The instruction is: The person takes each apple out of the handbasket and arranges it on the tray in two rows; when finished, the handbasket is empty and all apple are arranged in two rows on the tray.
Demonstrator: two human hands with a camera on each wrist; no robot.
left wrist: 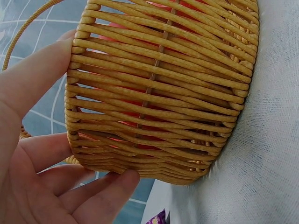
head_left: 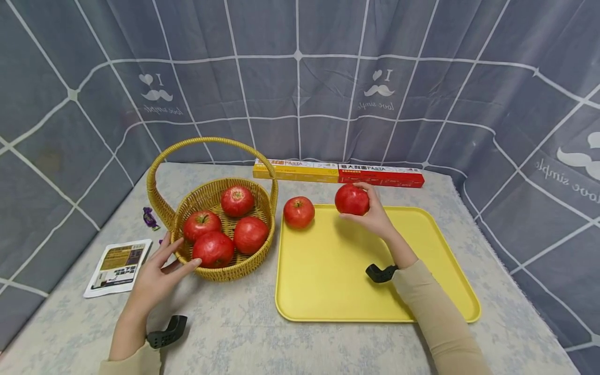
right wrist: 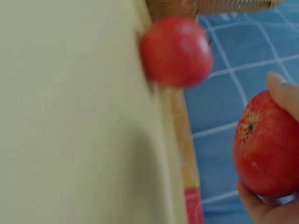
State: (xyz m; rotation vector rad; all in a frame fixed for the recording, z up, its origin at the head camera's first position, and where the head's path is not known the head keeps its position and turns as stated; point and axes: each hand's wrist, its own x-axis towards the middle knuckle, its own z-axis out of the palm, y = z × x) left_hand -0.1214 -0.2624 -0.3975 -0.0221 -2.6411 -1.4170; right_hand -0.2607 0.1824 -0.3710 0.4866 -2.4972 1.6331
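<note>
Left hand [head_left: 154,276] — fingers spread, resting on the wall of the wicker basket [head_left: 244,263], which holds four apples. One apple [head_left: 299,211] sits at the yellow tray's [head_left: 328,281] far-left corner. Right hand [head_left: 375,216] — fingers curled around a red apple [head_left: 351,199] above the tray's far edge.

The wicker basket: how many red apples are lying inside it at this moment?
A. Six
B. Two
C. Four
C: the head view shows four red apples inside the wicker basket; a fifth apple sits on the yellow tray, and the right hand holds a sixth apple.
</note>
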